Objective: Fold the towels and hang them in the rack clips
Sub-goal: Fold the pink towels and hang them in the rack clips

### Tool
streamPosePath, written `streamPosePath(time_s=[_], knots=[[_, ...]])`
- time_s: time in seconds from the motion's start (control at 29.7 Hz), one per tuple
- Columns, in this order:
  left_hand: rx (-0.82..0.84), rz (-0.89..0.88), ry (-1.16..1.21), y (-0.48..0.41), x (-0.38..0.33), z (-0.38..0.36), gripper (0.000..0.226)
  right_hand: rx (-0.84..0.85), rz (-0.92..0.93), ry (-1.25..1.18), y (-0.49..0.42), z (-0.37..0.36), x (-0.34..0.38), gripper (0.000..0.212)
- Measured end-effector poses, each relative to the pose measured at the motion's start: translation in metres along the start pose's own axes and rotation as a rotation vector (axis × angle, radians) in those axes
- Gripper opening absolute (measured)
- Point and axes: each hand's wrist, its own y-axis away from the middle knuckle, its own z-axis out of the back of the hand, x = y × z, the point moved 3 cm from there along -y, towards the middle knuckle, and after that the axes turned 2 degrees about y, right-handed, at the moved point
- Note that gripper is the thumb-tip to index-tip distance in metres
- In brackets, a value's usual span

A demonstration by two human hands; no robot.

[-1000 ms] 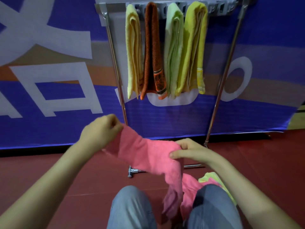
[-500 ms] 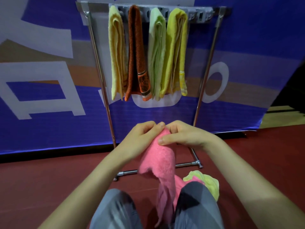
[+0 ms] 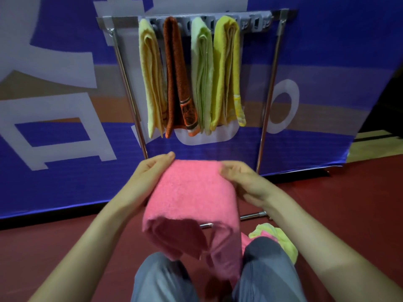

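Observation:
A folded pink towel (image 3: 189, 197) hangs between my two hands, its doubled lower end drooping over my knees. My left hand (image 3: 152, 171) holds the towel's upper left edge, fingers underneath and thumb along the side. My right hand (image 3: 242, 177) grips the upper right corner with curled fingers. Ahead stands a metal rack (image 3: 270, 92) with a grey clip bar (image 3: 257, 22) at its top. Several folded towels hang from the clips: pale yellow (image 3: 150, 83), brown-orange (image 3: 176, 79), light green (image 3: 202, 77) and bright yellow (image 3: 226, 73). Empty clips show at the bar's right end.
A yellow-green towel (image 3: 277, 236) lies crumpled on the dark red floor (image 3: 340, 214) by my right knee, with some pink cloth under it. A blue printed banner (image 3: 65, 160) stands behind the rack. My grey-trousered knees (image 3: 263, 262) fill the bottom.
My hands moved apart from pinching the towel together and now spread its folded top edge wide. The view shifted so the rack sits more central and lower.

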Motion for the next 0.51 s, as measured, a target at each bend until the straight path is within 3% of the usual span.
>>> streamPosePath(time_s=[0.13, 0.27, 0.4, 0.51], knots=[[0.108, 0.090, -0.011, -0.008, 0.013, -0.012, 0.042, -0.020, 0.009, 0.058, -0.015, -0.018, 0.032, 0.016], [0.139, 0.067, 0.246, -0.018, -0.009, -0.038, 0.042, -0.018, -0.042, 0.123, -0.024, -0.023, 0.046, 0.021], [0.110, -0.091, 0.100, -0.010, -0.021, -0.041, 0.036, -0.044, -0.064, 0.140, -0.019, -0.015, 0.052, 0.021], [0.160, -0.077, 0.108, -0.007, -0.026, -0.044, 0.033, -0.071, -0.074, 0.117, -0.012, -0.011, 0.049, 0.021]])
